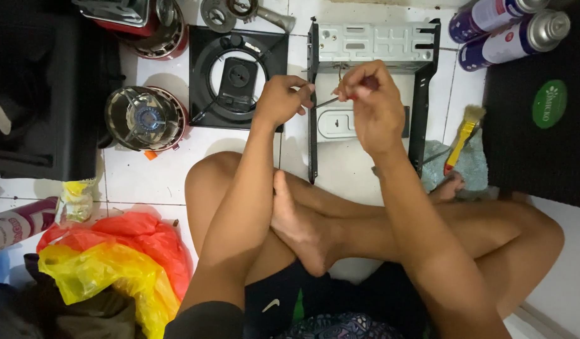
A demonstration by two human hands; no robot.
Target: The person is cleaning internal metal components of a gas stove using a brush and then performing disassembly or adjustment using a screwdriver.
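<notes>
My right hand (373, 103) grips a screwdriver with a red handle, its thin metal shaft (327, 101) pointing left. My left hand (282, 99) is closed and pinches something small at the shaft's tip; the item is too small to tell. Both hands hover over the left rail of a black metal stove frame (422, 94) that lies on the white tiled floor. A grey metal plate (378, 41) spans the frame's far end. My crossed bare legs fill the lower part of the view.
A black burner plate (205, 47) lies left of the frame, a round burner (144, 118) beside it. Two spray cans (513, 37) and a yellow brush (466, 129) lie at right. Red and yellow plastic bags (114, 257) sit at lower left. A black case (38, 94) stands at left.
</notes>
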